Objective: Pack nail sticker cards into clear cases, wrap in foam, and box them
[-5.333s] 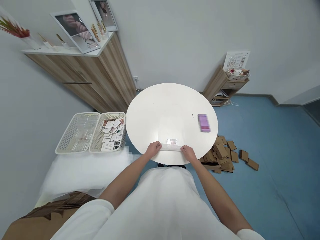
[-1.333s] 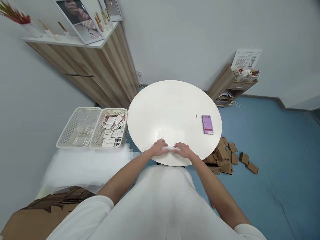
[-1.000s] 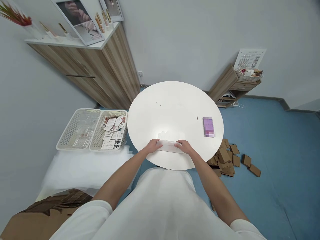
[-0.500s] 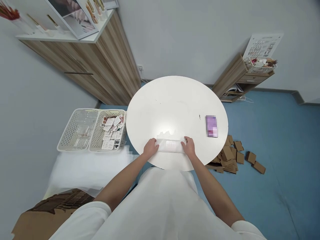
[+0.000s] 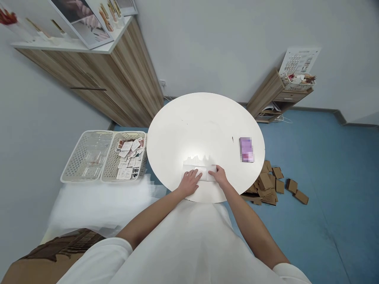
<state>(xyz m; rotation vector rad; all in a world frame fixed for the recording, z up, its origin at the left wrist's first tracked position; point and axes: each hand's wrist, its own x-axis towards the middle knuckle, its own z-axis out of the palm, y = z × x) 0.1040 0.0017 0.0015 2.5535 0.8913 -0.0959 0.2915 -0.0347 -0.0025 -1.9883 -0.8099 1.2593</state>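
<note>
A folded strip of thin white wrapping sheet (image 5: pixel 205 169) lies near the front edge of the round white table (image 5: pixel 207 118). Over its left part my left hand (image 5: pixel 188 184) rests flat, fingers spread and pressing down. My right hand (image 5: pixel 220 176) grips the strip's right end between thumb and fingers, and that end looks folded inward. A paler object, too faint to name, shows through the layers between my hands.
A purple pack (image 5: pixel 246 150), blurred, lies on the table's right side. White baskets (image 5: pixel 103 157) with cards and clear plastic pieces stand at left, above a stack of white sheets (image 5: pixel 100 205). Small brown boxes (image 5: pixel 268 183) cover the floor at right. A wooden cabinet (image 5: pixel 130 75) stands behind.
My left hand has moved right from the strip's left end onto its middle and flattened. My right hand has shifted slightly left, bringing the strip's right end inward.
</note>
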